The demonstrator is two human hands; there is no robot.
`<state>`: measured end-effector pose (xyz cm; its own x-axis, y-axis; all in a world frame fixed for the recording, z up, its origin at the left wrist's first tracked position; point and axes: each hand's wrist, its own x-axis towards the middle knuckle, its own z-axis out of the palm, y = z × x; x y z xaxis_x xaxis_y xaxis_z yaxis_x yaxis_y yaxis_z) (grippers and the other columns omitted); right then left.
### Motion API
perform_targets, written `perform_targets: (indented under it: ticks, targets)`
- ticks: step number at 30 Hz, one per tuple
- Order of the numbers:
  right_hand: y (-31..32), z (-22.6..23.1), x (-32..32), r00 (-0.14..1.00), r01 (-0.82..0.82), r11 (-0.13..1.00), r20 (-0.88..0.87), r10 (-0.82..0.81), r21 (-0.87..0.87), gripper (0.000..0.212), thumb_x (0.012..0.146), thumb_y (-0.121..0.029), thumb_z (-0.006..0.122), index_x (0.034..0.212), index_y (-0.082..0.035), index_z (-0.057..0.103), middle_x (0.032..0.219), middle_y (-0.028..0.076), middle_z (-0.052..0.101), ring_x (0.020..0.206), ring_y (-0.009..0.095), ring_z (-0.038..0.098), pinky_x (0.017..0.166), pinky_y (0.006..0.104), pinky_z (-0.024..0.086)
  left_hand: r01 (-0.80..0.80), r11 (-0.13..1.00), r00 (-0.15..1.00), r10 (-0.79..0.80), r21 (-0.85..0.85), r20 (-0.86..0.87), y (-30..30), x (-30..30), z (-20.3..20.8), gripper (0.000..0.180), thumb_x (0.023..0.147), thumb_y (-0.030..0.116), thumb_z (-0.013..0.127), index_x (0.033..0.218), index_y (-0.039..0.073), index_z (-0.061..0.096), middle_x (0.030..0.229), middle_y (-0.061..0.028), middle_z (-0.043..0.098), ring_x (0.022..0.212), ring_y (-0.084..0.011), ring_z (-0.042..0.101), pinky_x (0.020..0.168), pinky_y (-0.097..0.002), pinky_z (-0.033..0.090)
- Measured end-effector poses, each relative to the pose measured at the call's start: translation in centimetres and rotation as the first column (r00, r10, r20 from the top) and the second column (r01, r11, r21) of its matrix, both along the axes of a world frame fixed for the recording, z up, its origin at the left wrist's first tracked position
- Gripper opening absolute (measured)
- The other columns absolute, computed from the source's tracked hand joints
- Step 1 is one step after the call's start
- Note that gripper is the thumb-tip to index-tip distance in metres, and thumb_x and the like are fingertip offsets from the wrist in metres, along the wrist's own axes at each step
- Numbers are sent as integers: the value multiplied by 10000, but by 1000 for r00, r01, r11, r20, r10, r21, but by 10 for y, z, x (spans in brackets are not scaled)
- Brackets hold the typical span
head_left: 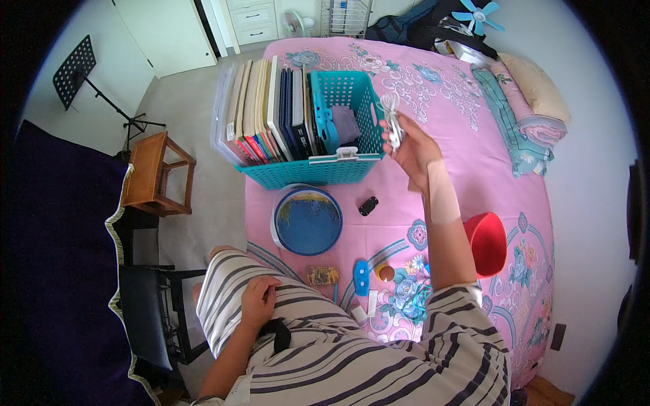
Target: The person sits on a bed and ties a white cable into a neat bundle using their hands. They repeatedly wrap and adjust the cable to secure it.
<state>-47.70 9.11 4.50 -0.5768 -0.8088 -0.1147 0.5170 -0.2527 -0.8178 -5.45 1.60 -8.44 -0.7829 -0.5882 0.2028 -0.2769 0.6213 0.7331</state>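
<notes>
My right hand (414,147) is raised over the bed, at the right side of a teal perforated basket (298,174). Its fingers are closed on a coiled white cable (391,118), whose loops stand up above the fingertips. My left hand (259,301) rests on my striped clothing over the thigh, fingers curled in, with nothing visible in it. Books and folders (271,111) stand upright in the basket's left part. In its right part are a blue plastic item (326,128) and a folded grey-purple cloth (346,124).
On the pink flowered bedspread (433,196) lie a round blue-lidded container (310,222), a small black object (368,206), a red bin (486,245), a blue item (361,277) and a small round jar (384,273). Bedding (528,115) lies far right; a wooden stool (152,172) stands left.
</notes>
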Motion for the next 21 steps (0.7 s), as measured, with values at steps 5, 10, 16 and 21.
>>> perform_targets:
  ticks: [5, 10, 16, 21]
  targets:
    - [-65, -1, -37, 985, -5, 959, -162, 53, 282, 462, 904, -203, 563, 1306, -51, 392, 1016, 103, 615, 795, 172, 614, 680, 299, 530, 44, 999, 999, -43, -8, 19, -8, -11, -10, 165, 701, -38, 572, 810, 69, 633, 830, -94, 630, 803, -300, 594, 707, -379, 482]
    - [-110, -35, -66, 887, -2, 776, -357, 293, 631, 492, 822, -179, 636, 1264, -66, 451, 974, 128, 621, 746, 207, 642, 592, 316, 565, 99, 995, 995, -99, -1, 9, -17, -24, -12, 152, 662, -34, 599, 762, 77, 629, 809, -69, 643, 775, -277, 607, 696, -360, 495]
    - [-140, -90, -74, -60, 403, 502, -525, 849, 765, 288, 800, -131, 507, 1025, -31, 658, 952, 191, 657, 784, 324, 666, 706, 403, 550, 137, 990, 989, -138, 28, 44, -29, -38, -11, 148, 651, -27, 617, 741, 90, 632, 807, -61, 639, 766, -270, 603, 686, -353, 497]
    - [-162, -87, -69, -332, 389, 174, -39, 942, 905, 223, 705, -107, 594, 889, -67, 714, 878, 188, 673, 811, 333, 664, 707, 411, 540, 132, 989, 986, -139, 72, 93, -36, -41, -14, 144, 660, -17, 618, 753, 92, 631, 805, -59, 628, 766, -273, 594, 699, -353, 490]
